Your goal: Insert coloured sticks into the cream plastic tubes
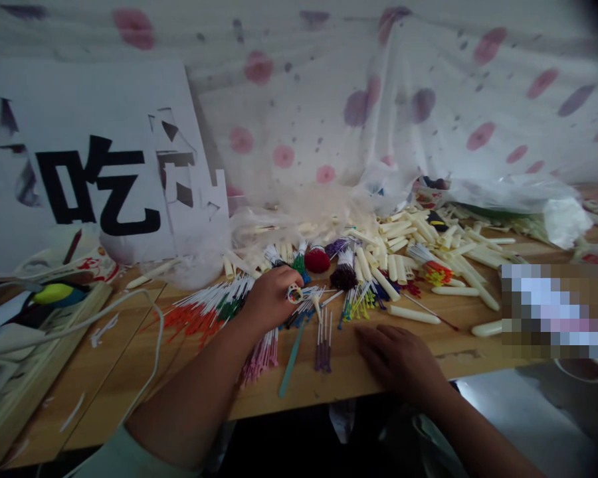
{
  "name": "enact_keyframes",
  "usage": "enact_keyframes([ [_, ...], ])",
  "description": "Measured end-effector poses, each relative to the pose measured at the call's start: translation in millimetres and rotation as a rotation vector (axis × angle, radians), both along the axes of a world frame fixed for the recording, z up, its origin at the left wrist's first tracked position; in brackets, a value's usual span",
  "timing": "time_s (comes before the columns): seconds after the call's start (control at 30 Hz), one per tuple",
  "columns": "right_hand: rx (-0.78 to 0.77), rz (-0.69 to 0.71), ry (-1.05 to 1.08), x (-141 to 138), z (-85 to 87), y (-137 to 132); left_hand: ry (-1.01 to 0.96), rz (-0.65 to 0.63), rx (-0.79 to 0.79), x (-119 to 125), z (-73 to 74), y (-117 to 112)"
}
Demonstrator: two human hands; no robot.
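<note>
- Left hand (272, 299), frame centre: fingers curled together, grip pinched on a small ring (294, 293) at the fingertips.
- Right hand (398, 358), lower right of centre: flat on the worktop (129, 358), fingers spread apart, holding nothing.
- Best kept low and steady over the coloured sticks (214, 309); purple sticks (323, 342) and teal stick (292, 362) just between the hands.
- Crowding behind: cream tubes (418, 239), tassels, plastic bag; white cable (149, 318) at left.

a small home workshop for hand assembly: a plain wooden table (359, 372) is heaped with cream plastic tubes (418, 239) at 1 o'clock and bundles of coloured sticks (204, 312) at 10 o'clock. a spotted cloth (428, 99) hangs behind at 12 o'clock, beside a hand-lettered sign (90, 172) at 10 o'clock.
</note>
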State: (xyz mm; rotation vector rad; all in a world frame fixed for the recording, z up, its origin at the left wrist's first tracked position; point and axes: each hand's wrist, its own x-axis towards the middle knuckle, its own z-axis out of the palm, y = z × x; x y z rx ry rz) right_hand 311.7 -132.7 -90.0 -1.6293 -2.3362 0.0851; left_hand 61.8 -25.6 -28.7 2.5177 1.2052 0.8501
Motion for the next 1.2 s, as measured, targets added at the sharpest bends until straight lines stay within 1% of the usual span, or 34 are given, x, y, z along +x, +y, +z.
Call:
enact_keyframes([
  [0.1,0.048,-0.102,0.049,2,-2.2,-1,-0.008,-0.001,-0.003,1,0.1,0],
  [0.17,0.052,-0.130,0.046,2,-2.5,-1,-0.008,-0.006,-0.001,1,-0.4,0],
  [0.33,0.018,-0.127,-0.009,0,-0.2,0,0.011,-0.008,-0.005,1,-1.3,0],
  [0.6,-0.002,-0.140,-0.011,0,0.7,1,0.037,-0.010,-0.006,1,0.2,0],
  [0.77,-0.051,-0.155,-0.008,-3,5.0,1,0.046,-0.023,-0.005,2,1.9,-1],
  [1.0,-0.079,-0.168,-0.007,-5,11.5,1,0.056,-0.026,-0.020,2,1.7,-1],
  [1.2,-0.097,-0.170,-0.016,-7,15.5,1,0.014,-0.033,-0.032,4,0.4,0],
])
